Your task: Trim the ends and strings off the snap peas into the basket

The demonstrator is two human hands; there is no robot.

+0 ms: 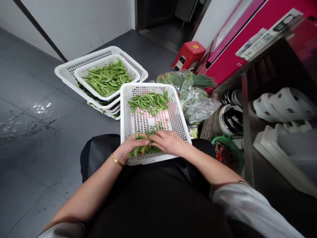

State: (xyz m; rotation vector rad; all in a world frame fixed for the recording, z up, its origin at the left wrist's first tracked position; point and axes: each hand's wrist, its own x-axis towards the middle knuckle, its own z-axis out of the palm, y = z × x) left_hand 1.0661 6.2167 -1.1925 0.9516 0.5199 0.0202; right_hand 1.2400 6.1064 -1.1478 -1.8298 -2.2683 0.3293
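A white perforated basket (125, 109) rests on my lap, with green pea pods (148, 100) piled at its far end and small trimmings near my hands. My left hand (131, 147), a gold bangle on its wrist, is closed around a small bunch of pea pods (138, 149) at the basket's near edge. My right hand (168, 141) lies over the trimmings beside it, fingers curled and pinching at the tip of a pod that the left hand holds.
A stack of white baskets (66, 71) on the grey floor ahead left holds more pea pods (107, 79). Bagged greens (195, 96) lie to the right, a red stool (189, 53) behind them. A metal shelf with bowls (231, 115) and a green basket (228, 142) stand at right.
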